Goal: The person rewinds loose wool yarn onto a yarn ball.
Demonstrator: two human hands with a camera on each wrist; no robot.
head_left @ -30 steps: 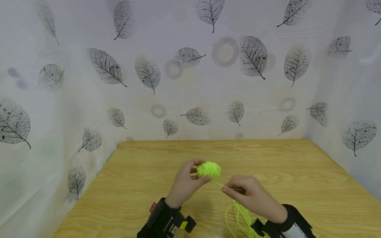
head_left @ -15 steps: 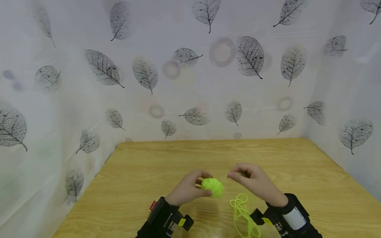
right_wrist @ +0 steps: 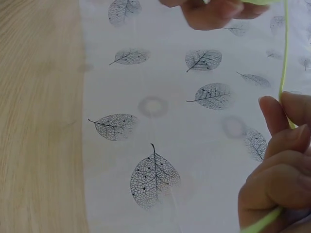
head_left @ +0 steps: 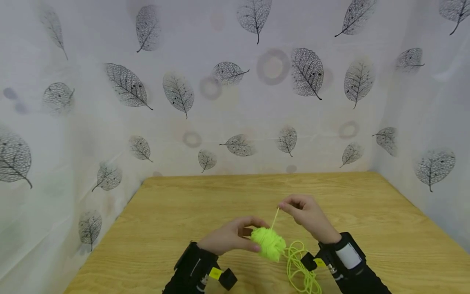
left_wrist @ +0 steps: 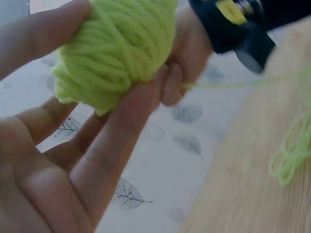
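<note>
My left hand [head_left: 235, 237] holds a neon yellow-green ball of yarn [head_left: 269, 244] between thumb and fingers, above the table. In the left wrist view the ball [left_wrist: 116, 46] shows thick wound strands, with the thumb and fingertips pressing its sides. To the right and a little higher, my right hand [head_left: 307, 214] pinches a yarn strand [head_left: 275, 218] that runs taut up from the ball. In the right wrist view the strand [right_wrist: 285, 48] passes between thumb and index finger, and more of it comes out below the curled fingers of the right hand [right_wrist: 282, 170].
A loose, looped heap of the same yarn [head_left: 299, 269] lies on the wooden table [head_left: 183, 204] below the right wrist. Black camera straps [head_left: 343, 255] sit on both wrists. A white curtain [head_left: 235, 106] with a leaf print stands round the table's back and sides.
The right hand has gone from low beside the ball to above it, drawing the strand upward. The left hand and ball have shifted slightly down and right, and the ball has turned.
</note>
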